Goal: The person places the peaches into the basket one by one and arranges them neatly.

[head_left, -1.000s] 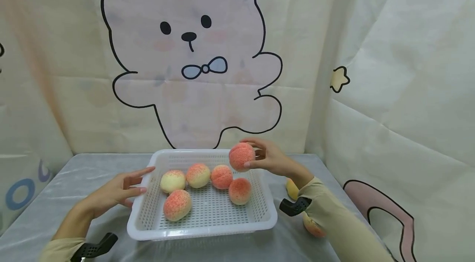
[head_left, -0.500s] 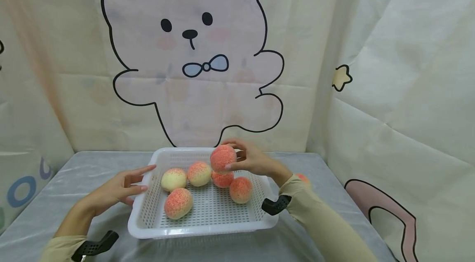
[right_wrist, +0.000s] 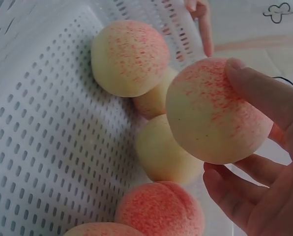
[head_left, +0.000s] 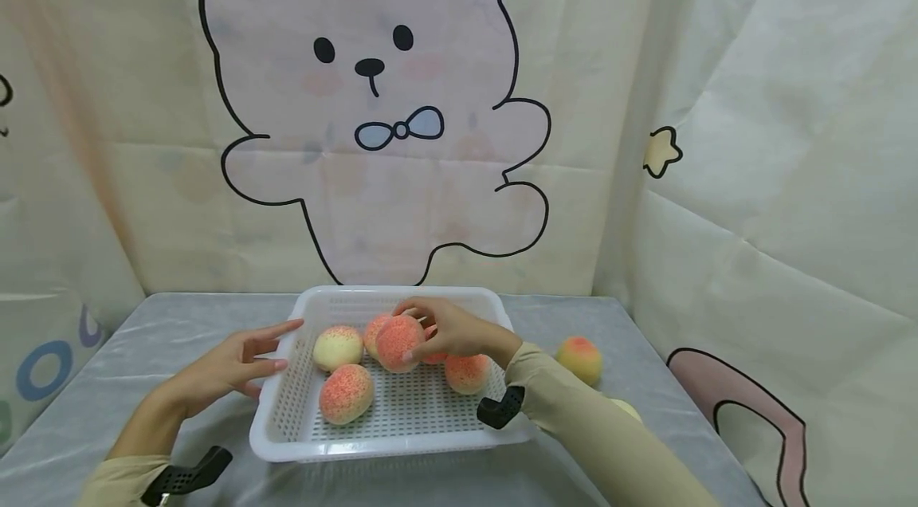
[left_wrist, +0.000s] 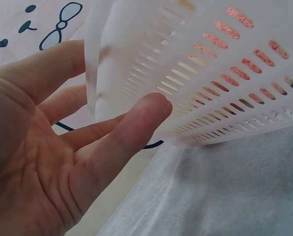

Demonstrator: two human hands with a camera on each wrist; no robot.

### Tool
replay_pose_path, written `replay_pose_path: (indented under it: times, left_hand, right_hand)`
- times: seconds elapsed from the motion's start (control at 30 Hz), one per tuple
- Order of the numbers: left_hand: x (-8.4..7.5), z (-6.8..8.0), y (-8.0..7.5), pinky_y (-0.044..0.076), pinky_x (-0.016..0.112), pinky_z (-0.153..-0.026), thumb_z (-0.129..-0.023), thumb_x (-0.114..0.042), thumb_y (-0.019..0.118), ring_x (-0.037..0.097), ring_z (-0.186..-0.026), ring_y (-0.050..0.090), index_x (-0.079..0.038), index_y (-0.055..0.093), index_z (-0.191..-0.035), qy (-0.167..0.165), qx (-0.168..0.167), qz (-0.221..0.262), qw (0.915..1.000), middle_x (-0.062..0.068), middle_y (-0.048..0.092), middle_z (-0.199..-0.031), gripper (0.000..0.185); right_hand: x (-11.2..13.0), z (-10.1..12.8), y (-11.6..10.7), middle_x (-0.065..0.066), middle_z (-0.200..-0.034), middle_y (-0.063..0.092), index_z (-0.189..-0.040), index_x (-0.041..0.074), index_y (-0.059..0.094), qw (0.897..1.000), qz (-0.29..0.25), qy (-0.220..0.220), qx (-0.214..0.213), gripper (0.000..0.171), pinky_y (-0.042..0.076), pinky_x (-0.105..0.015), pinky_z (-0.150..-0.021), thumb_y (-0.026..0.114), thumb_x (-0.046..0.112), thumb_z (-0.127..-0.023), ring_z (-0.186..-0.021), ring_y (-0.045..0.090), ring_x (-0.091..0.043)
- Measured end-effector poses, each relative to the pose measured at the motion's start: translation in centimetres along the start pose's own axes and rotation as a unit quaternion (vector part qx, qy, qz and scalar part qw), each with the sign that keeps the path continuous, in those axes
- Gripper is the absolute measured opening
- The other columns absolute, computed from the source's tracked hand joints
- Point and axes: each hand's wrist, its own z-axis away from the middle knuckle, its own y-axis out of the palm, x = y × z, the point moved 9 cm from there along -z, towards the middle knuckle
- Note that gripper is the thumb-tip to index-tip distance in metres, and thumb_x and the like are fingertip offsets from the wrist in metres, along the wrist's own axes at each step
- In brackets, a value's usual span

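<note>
A white plastic basket point(head_left: 387, 450) with slotted walls holds several peaches, among them a pale one point(head_left: 339, 347), a speckled one point(head_left: 347, 394) and a redder one point(head_left: 467, 374). Over the basket, my right hand point(head_left: 459, 330) grips another peach point(head_left: 398, 346) between thumb and fingers. In the right wrist view this held peach point(right_wrist: 213, 118) shows a pale yellow side and overlaps the fruit below. My left hand point(head_left: 222, 371) touches the basket's left side with fingers extended. In the left wrist view its thumb point(left_wrist: 144, 115) lies against the slotted wall.
On the grey cloth-covered table point(head_left: 194, 324), right of the basket, lies a yellow-red peach point(head_left: 579, 359). A yellow fruit point(head_left: 627, 409) is mostly hidden by the right sleeve point(head_left: 595, 435). Printed cloth walls point(head_left: 574, 236) enclose the back and sides.
My right hand has carried the peach leftward and down, from the basket's back right corner to over its middle. The left hand stays at the basket's side.
</note>
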Motion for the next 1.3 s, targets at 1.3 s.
replay_pose_path:
  times: [1.3]
  left_hand:
    - [-0.2,0.0,0.2,0.061,0.044,-0.077,-0.1,-0.027,0.063,0.027,-0.117,0.063,-0.015,0.024,-0.162,0.0,-0.007,0.001,1.0,0.037,0.03,-0.157,0.075]
  right_hand:
    - [1.2,-1.2,5.4,0.001,-0.133,0.061,-0.129,0.017,0.057,0.975,0.18,0.085,0.102,0.058,0.049,-0.028,-0.098,0.087,0.016,-0.079,-0.114,0.056,-0.007]
